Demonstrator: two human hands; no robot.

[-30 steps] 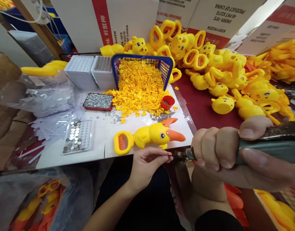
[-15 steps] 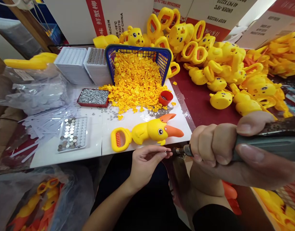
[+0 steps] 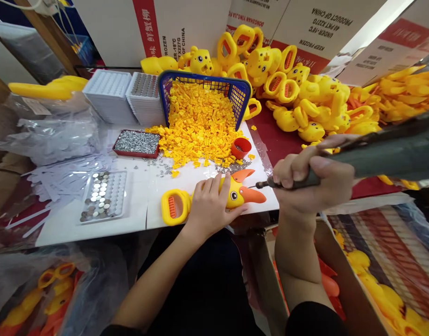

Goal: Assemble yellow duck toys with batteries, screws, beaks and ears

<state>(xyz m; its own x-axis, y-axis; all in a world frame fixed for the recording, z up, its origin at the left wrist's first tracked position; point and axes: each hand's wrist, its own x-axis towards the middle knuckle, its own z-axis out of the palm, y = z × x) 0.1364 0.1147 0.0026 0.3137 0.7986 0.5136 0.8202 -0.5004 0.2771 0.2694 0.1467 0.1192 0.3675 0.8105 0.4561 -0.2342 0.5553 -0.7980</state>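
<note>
A yellow toy duck (image 3: pixel 236 203) with an orange beak (image 3: pixel 255 195) lies on its side on the white work surface. Its loop handle (image 3: pixel 165 211) points left. My left hand (image 3: pixel 209 203) lies over the duck's body and grips it, thumb by the head. Wrapped around a dark electric screwdriver (image 3: pixel 378 151) is my right hand (image 3: pixel 305 172). The tool is held nearly level, its thin bit aimed left at the base of the beak. Whether the bit touches the beak or a screw I cannot tell.
Behind the duck, a blue basket (image 3: pixel 247 97) spills small yellow parts. A red cup (image 3: pixel 241 147) and a red tray of metal pieces (image 3: pixel 137 153) stand nearby. A white tray with discs (image 3: pixel 118 191) is at left. More yellow toys (image 3: pixel 315 100) are piled at back right.
My left hand has left the screwdriver's tip and come down onto the duck. My right hand has swung the screwdriver up and forward, its bit now at the beak.
</note>
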